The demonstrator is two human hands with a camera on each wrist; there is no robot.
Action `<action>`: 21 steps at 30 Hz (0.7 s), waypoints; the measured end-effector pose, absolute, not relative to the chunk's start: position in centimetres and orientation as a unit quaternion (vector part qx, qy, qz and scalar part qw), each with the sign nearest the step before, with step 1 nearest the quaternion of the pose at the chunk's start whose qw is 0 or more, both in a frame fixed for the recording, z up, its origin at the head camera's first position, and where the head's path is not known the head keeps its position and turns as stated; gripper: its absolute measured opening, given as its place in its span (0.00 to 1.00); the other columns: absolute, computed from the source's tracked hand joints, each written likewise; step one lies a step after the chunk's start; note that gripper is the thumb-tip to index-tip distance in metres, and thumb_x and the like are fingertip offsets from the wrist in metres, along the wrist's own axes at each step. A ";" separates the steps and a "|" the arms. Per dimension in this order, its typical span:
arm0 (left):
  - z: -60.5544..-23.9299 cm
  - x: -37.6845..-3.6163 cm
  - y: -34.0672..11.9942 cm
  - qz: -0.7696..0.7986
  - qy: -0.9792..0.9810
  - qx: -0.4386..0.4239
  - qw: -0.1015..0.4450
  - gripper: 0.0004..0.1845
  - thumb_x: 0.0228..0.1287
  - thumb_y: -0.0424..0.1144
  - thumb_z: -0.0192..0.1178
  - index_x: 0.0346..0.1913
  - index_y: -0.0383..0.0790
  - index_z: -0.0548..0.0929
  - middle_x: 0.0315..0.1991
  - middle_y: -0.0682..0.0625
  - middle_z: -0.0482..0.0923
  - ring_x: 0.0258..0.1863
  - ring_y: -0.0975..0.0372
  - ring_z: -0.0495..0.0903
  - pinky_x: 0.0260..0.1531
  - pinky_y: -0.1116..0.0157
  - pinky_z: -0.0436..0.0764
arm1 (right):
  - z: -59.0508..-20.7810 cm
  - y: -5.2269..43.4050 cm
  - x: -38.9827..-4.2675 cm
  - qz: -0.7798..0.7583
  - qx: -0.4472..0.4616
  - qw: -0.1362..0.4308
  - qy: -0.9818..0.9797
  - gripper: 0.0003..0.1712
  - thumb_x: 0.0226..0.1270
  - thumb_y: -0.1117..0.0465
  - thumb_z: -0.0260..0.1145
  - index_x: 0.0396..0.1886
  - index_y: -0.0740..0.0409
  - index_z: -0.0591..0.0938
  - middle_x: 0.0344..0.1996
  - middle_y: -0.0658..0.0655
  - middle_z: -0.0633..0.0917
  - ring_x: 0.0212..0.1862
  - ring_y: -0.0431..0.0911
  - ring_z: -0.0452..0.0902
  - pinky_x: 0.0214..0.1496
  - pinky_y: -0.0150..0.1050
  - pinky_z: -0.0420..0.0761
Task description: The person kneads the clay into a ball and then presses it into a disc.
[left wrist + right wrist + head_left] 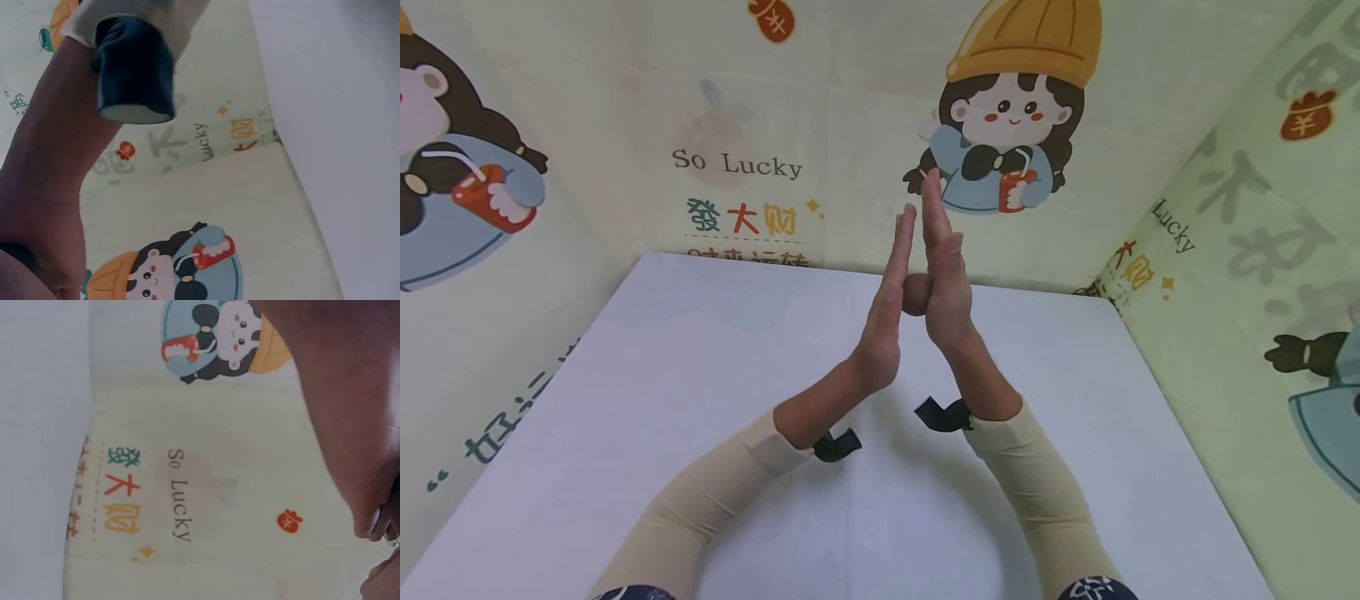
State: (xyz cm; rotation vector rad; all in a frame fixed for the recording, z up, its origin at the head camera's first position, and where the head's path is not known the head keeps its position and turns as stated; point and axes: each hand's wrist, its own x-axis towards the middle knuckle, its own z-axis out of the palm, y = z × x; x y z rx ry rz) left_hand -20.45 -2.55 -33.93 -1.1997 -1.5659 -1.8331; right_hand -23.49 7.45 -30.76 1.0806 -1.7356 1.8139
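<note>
- Pale sleeves nearest, at 7 and 5 o'clock, cut off below;
- brown ball just toward 3 o'clock from centre; left hand and right hand flank it, straight-fingered, apart;
- slackened pressure could drop it onto the surface;
- wrist views don't clearly show the ball.

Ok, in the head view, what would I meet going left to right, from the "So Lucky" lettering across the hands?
"So Lucky" lettering → left hand → brown ball → right hand → slanted "Lucky" lettering.
</note>
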 end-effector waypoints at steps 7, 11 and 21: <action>-32.7 -20.4 -2.9 -0.660 -0.570 -0.422 0.250 0.44 0.84 0.61 0.22 0.83 0.28 0.36 0.86 0.40 0.32 0.84 0.54 0.28 0.79 0.52 0.31 | -32.0 7.1 -23.5 0.663 0.393 0.188 -0.609 0.47 0.85 0.35 0.31 0.85 0.67 0.47 0.86 0.60 0.45 0.84 0.46 0.40 0.83 0.47 0.40; -32.1 -20.6 -3.1 -0.662 -0.564 -0.418 0.263 0.44 0.84 0.62 0.23 0.83 0.27 0.36 0.86 0.39 0.32 0.84 0.55 0.28 0.79 0.52 0.31 | -32.7 6.7 -23.4 0.667 0.391 0.184 -0.608 0.47 0.86 0.35 0.31 0.85 0.66 0.47 0.86 0.59 0.46 0.85 0.46 0.40 0.83 0.47 0.40; -30.6 -21.5 -4.1 -0.692 -0.548 -0.383 0.272 0.51 0.79 0.70 0.28 0.83 0.30 0.35 0.86 0.42 0.31 0.84 0.62 0.31 0.79 0.58 0.33 | -34.3 5.4 -22.5 0.671 0.397 0.179 -0.600 0.47 0.86 0.34 0.31 0.85 0.67 0.44 0.86 0.59 0.43 0.85 0.47 0.38 0.83 0.46 0.37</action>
